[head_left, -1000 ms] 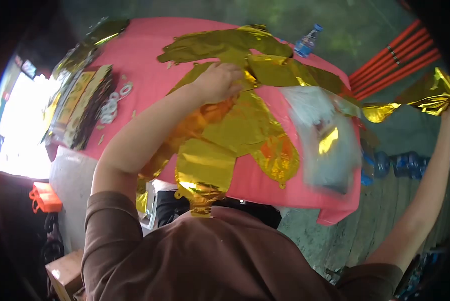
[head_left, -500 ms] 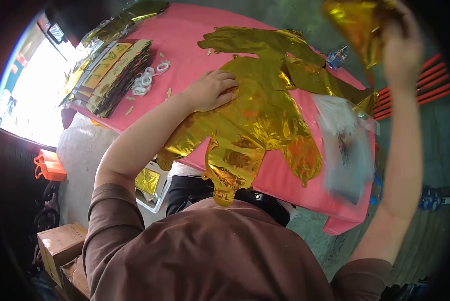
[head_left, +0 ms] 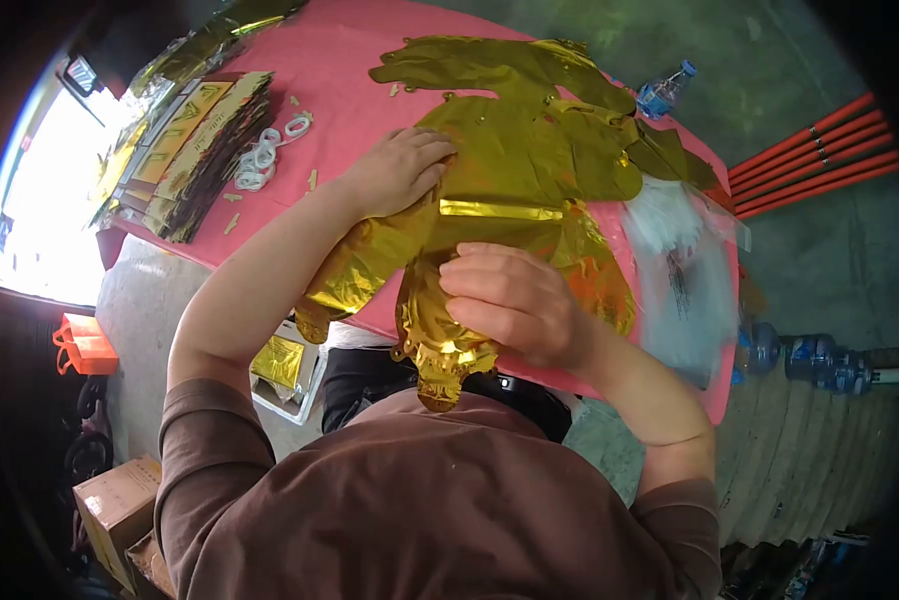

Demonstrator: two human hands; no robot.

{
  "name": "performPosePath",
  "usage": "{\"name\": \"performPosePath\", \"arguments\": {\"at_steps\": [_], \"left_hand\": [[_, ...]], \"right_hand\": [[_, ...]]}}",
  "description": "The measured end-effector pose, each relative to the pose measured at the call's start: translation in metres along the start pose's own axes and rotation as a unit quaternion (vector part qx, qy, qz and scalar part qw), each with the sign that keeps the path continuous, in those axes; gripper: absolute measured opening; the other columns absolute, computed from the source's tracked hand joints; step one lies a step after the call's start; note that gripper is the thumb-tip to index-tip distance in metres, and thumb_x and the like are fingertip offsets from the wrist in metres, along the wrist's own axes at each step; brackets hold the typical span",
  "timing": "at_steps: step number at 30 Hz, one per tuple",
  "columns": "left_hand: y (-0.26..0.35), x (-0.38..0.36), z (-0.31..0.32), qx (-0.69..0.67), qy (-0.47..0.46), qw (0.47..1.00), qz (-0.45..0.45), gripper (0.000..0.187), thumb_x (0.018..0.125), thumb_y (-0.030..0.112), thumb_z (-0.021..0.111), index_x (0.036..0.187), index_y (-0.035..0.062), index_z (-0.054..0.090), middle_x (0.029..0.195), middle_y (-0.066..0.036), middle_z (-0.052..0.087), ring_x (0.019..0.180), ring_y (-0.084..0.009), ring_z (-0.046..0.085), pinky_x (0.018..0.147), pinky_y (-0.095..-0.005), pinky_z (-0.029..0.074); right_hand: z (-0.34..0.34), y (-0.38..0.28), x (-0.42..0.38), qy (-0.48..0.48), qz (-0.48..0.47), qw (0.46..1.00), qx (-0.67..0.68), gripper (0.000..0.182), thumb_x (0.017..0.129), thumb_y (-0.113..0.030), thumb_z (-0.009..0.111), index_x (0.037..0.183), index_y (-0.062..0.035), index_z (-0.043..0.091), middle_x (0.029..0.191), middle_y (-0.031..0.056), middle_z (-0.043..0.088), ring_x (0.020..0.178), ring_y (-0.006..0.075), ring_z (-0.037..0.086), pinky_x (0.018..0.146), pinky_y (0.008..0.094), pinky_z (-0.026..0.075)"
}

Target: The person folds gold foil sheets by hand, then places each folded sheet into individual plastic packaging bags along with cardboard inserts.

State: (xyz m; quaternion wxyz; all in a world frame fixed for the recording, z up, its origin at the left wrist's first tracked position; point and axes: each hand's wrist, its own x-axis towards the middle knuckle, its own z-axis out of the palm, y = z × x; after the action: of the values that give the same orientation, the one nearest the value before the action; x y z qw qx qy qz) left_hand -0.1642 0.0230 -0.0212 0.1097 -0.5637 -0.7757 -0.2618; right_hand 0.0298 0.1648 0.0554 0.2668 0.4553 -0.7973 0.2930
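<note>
A flat gold foil balloon (head_left: 509, 150) with lobed edges is spread over the near part of the pink-covered table (head_left: 344, 50). My left hand (head_left: 399, 170) lies flat on its left side, fingers stretched out. Over the lower middle of the foil is my right hand (head_left: 519, 305), its fingers extended, slightly bent and pointing left, with no foil visibly pinched. A shiny crease runs across the foil just above it. The balloon's crumpled lower lobe (head_left: 439, 385) hangs over the table edge towards my body. More gold foil (head_left: 489, 65) lies beyond, partly overlapped.
At left stand a stack of printed packets (head_left: 204, 150) and white ribbon rings (head_left: 259, 160). Clear plastic bags (head_left: 674, 290) lie at right. A small bottle (head_left: 664, 90) is beyond the far edge. Red pipes (head_left: 809, 155), large bottles (head_left: 819, 360) and a carton (head_left: 119, 500) are around the table.
My right hand has come down from the upper right, where it held raised gold foil, to the middle of the balloon. My left hand stays on the foil. The view has shifted slightly.
</note>
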Motion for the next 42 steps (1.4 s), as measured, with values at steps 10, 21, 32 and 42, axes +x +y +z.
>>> {"name": "performPosePath", "arguments": {"at_steps": [10, 21, 32, 42], "left_hand": [[0.009, 0.002, -0.008, 0.007, -0.036, 0.999, 0.001, 0.039, 0.088, 0.034, 0.050, 0.114, 0.0046, 0.053, 0.115, -0.013, 0.053, 0.111, -0.0297, 0.047, 0.096, -0.0407, 0.035], [0.018, 0.003, -0.016, 0.047, -0.092, 0.995, -0.010, 0.047, 0.084, 0.035, 0.057, 0.127, 0.0162, 0.050, 0.125, -0.015, 0.046, 0.117, -0.0325, 0.042, 0.099, -0.0426, 0.033], [0.017, 0.004, -0.014, 0.075, -0.110, 0.991, -0.010, 0.044, 0.085, 0.034, 0.055, 0.126, 0.0174, 0.051, 0.125, -0.014, 0.045, 0.118, -0.0331, 0.041, 0.100, -0.0429, 0.033], [0.010, 0.000, -0.008, 0.084, -0.076, 0.994, 0.010, 0.051, 0.084, 0.037, 0.056, 0.130, 0.0161, 0.046, 0.124, -0.014, 0.046, 0.117, -0.0326, 0.042, 0.099, -0.0423, 0.033]], "right_hand": [[-0.049, -0.013, -0.010, -0.205, 0.264, 0.891, 0.307, 0.056, 0.071, -0.026, 0.076, 0.118, -0.0069, 0.054, 0.114, 0.0076, 0.058, 0.108, 0.0246, 0.052, 0.098, 0.0380, 0.037], [-0.158, 0.168, -0.087, -0.226, 0.532, 0.691, -0.434, 0.025, 0.076, -0.018, 0.060, 0.097, -0.0055, 0.065, 0.106, 0.0115, 0.061, 0.105, 0.0284, 0.055, 0.088, 0.0449, 0.043], [-0.210, 0.196, -0.126, -0.051, 0.630, 0.606, -0.483, 0.026, 0.079, -0.026, 0.054, 0.097, -0.0106, 0.064, 0.096, 0.0149, 0.065, 0.093, 0.0333, 0.062, 0.078, 0.0494, 0.047], [-0.140, 0.153, -0.082, -0.013, 0.396, 0.851, -0.343, 0.033, 0.077, -0.017, 0.065, 0.104, -0.0009, 0.056, 0.110, 0.0173, 0.055, 0.105, 0.0333, 0.052, 0.089, 0.0388, 0.042]]}}
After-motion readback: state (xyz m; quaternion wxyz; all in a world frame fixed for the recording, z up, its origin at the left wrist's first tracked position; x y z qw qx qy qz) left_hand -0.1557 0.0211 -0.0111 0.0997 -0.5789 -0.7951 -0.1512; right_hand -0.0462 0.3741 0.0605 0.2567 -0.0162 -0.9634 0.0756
